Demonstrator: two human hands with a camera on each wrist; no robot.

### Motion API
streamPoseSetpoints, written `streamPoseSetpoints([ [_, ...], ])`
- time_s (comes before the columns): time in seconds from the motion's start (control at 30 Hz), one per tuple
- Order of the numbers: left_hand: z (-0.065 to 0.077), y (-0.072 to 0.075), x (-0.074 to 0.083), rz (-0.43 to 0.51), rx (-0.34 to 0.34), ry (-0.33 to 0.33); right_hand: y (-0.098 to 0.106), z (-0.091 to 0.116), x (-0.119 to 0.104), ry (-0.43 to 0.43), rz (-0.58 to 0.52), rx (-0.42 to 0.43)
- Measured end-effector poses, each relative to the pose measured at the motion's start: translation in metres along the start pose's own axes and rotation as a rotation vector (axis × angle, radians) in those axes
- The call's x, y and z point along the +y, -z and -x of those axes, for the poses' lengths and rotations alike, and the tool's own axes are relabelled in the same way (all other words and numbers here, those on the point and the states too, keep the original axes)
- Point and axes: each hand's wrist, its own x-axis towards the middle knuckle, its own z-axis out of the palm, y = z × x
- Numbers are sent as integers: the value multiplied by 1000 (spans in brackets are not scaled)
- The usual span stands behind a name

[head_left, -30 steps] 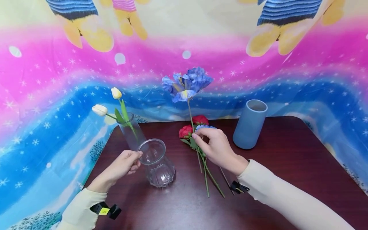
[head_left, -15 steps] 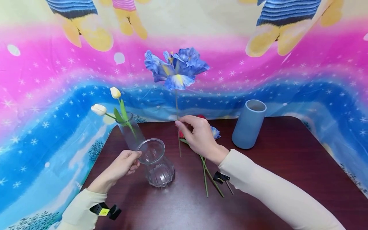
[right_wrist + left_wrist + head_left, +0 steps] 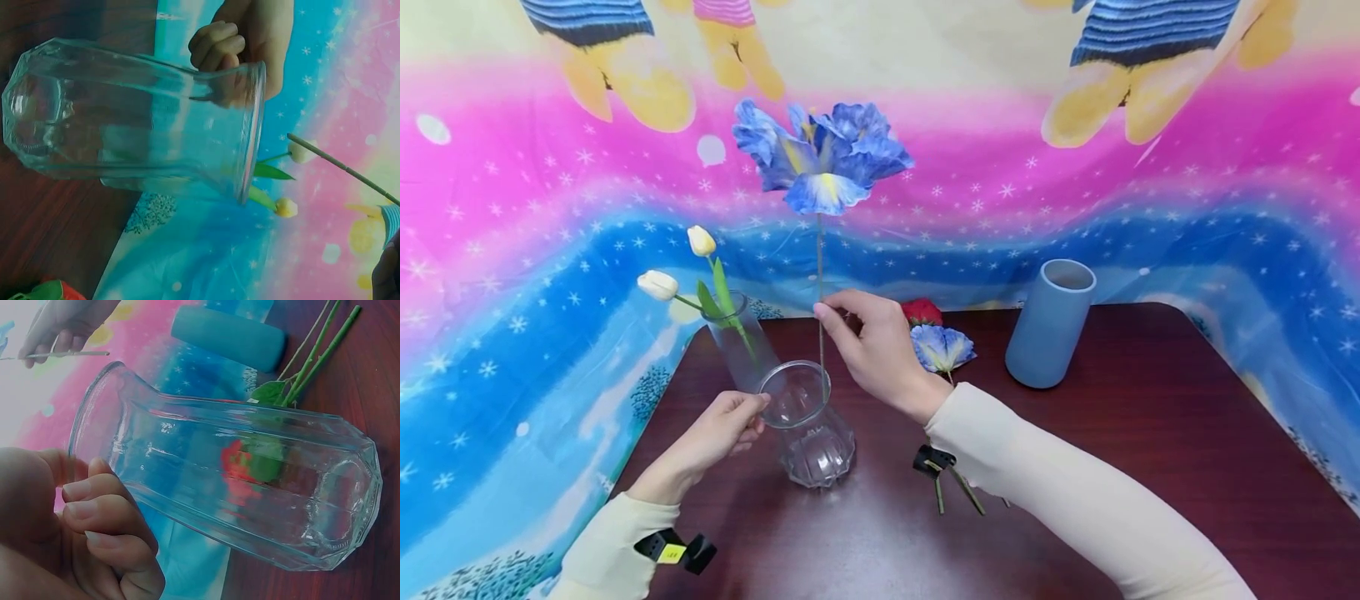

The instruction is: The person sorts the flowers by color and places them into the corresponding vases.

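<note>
Head view: a blue flower held over a clear vase

Starting left, we see two pale tulips leaning out of a narrow vase, whose rim seemingly props their stems. Next, the left hand pinches the clear vase's rim between thumb and curled fingers, probably to steady it; its base seems to rest on the tabletop. Then the right hand pinches the blue flower's stem partway along, fingers against thumb, which we judge leaves the lower end free. The right wrist view shows us that end apart from the mouth. Further right, a red flower and a second blue flower lie partly hidden. Last, an opaque blue vase stands well apart.
</note>
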Motion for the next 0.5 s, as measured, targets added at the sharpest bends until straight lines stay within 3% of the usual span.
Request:
streamPoseSetpoints([
  [0.5, 2, 0, 2, -10, 0, 1, -19, -2, -1, 0, 33, -12],
])
